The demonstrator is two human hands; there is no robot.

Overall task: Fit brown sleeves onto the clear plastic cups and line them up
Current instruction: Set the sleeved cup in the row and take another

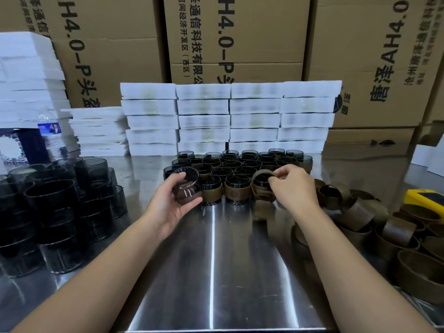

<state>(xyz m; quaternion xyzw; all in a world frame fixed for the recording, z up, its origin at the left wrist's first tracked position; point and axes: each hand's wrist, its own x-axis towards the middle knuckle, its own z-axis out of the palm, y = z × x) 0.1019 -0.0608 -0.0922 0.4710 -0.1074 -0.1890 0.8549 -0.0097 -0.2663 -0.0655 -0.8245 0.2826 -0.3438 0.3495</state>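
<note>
My left hand (171, 200) grips a bare clear smoky cup (187, 187), lifted and tilted just left of the front row. My right hand (293, 186) pinches a brown sleeve (260, 180) by its rim, held over the right end of that row. Between the hands stand two sleeved cups (236, 189) side by side. Behind them several rows of sleeved cups (240, 163) fill the table's middle. Whether the sleeve sits around a cup below it is hidden by my fingers.
Stacks of bare cups (57, 212) crowd the left side. Loose brown sleeves (384, 231) pile up on the right, near a yellow object (425, 198). White foam trays (228, 116) and cardboard boxes (240, 37) wall off the back. A water bottle (49, 131) stands far left. The steel table (216, 272) lies between my arms.
</note>
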